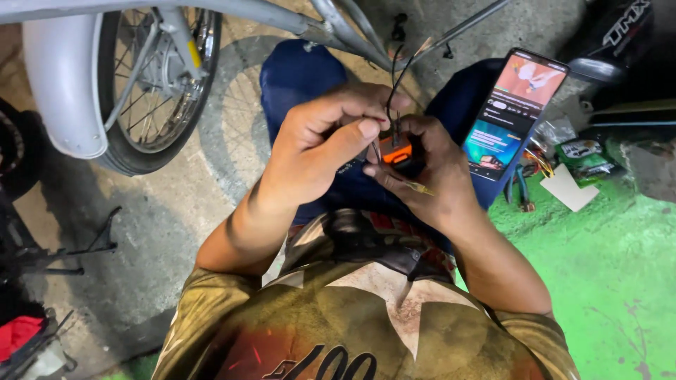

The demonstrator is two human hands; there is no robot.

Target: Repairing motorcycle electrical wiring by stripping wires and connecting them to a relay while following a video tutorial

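Note:
My left hand (320, 144) and my right hand (433, 172) meet over my lap, above my blue trousers. Between them sits a small orange and black part (398, 154). The thumb and fingers of my left hand pinch thin black wires (391, 91) that run up to the grey bicycle frame (331, 24). My right hand cups the orange part from below and also holds a thin yellowish wire end (420, 188) that sticks out to the right.
A phone (515, 112) with a lit screen rests on my right knee. A bicycle wheel (158, 77) with a grey mudguard stands at the upper left. Pliers, small packets and a white card (567, 186) lie on the green floor at right. A black stand (77, 246) is at left.

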